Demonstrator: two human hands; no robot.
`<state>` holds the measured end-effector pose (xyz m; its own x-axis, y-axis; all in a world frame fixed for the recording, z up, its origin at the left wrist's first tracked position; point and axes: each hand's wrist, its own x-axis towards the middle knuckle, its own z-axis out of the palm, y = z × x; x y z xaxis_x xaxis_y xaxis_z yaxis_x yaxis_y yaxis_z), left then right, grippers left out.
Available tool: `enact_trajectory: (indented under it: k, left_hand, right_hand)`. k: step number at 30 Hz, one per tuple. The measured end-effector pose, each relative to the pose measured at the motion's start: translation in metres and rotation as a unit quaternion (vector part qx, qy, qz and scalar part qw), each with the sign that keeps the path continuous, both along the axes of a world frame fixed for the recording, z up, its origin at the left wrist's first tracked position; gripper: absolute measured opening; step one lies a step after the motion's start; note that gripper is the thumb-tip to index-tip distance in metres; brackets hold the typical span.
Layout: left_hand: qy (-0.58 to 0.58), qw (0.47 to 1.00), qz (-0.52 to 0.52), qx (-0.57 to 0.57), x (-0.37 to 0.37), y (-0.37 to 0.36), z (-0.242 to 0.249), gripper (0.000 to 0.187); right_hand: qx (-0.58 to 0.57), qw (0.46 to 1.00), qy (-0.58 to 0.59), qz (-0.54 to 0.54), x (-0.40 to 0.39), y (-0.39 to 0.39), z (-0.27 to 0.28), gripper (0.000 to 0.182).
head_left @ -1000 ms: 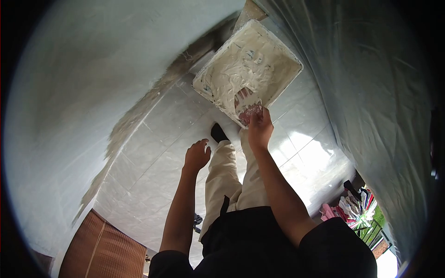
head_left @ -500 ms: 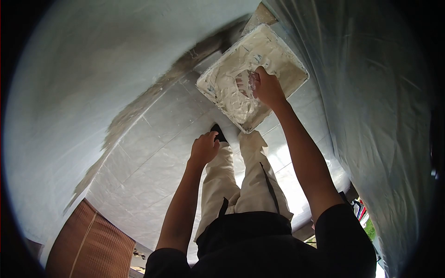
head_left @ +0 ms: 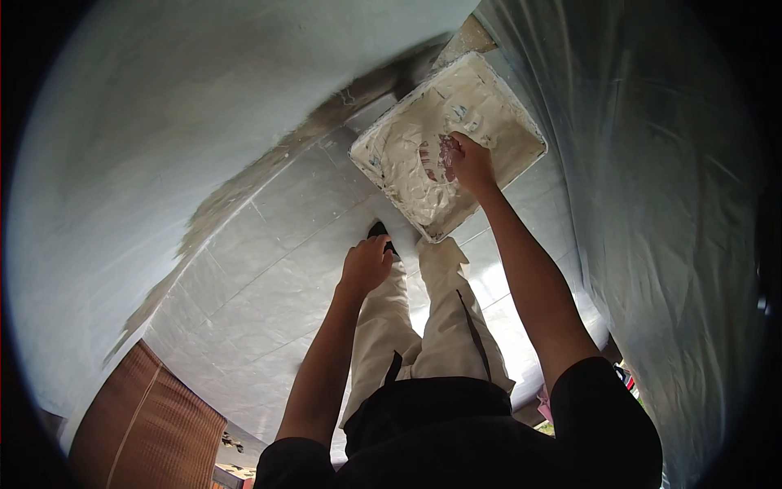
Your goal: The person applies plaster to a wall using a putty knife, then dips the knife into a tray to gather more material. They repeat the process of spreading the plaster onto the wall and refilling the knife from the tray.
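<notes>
My right hand is closed around the clear-looking handle of a trowel. Its shiny flat part lies in the thick cream-coloured paste, which covers much of its edges. The paste fills a square tub with smeared rims, standing on the floor just beyond my feet. My left hand hangs in the air above my leg and dark shoe, fingers loosely bent and apart, with nothing visible in it.
A wall with a pale coat and a darker uncoated strip along its foot rises at left. Grey tiles form the floor. Plastic sheeting hangs at right. Brown ribbed material stands at lower left.
The tub sits slightly lower and farther right in view. My right hand and the trowel have shifted slightly down within the view. My left hand appears slightly farther right and lower.
</notes>
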<state>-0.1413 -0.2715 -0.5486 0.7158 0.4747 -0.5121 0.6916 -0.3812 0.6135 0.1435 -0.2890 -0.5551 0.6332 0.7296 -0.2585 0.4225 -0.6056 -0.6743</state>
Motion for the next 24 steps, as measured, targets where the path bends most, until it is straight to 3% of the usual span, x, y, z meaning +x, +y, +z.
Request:
enact_trajectory:
  k: [2, 5, 12, 15, 17, 18, 20, 24]
  left_hand:
    - [0.003, 0.999, -0.013, 0.029, -0.003, -0.002, 0.0, 0.028]
    - [0.004, 0.999, -0.013, 0.031, -0.007, -0.003, -0.002, 0.028]
    - [0.013, 1.0, 0.011, 0.004, -0.014, -0.002, 0.001, 0.035]
    - [0.041, 0.999, 0.002, 0.024, -0.017, 0.0, 0.007, 0.029]
    - [0.023, 0.999, 0.023, 0.017, -0.019, 0.001, 0.009, 0.034]
    - [0.021, 0.999, 0.025, 0.021, -0.02, 0.0, 0.01, 0.034]
    - [0.025, 0.999, 0.033, 0.025, -0.019, 0.002, 0.02, 0.033]
    - [0.009, 0.999, 0.032, 0.041, -0.015, 0.007, 0.039, 0.033]
  right_hand:
    - [-0.031, 0.998, 0.055, -0.018, 0.004, -0.005, 0.0, 0.03]
    - [-0.009, 0.999, 0.01, 0.041, 0.01, -0.005, -0.004, 0.031]
    - [-0.036, 0.995, 0.04, 0.08, 0.032, 0.002, -0.004, 0.037]
    - [-0.053, 0.991, 0.12, 0.041, 0.043, -0.002, -0.005, 0.038]
    - [-0.04, 0.943, 0.318, -0.09, 0.048, -0.005, -0.001, 0.032]
    - [-0.036, 0.944, 0.316, -0.088, 0.05, -0.007, 0.002, 0.032]
    - [0.02, 0.873, 0.453, -0.18, 0.054, -0.012, 0.009, 0.03]
    - [0.087, 0.838, 0.515, -0.159, 0.059, -0.015, 0.04, 0.03]
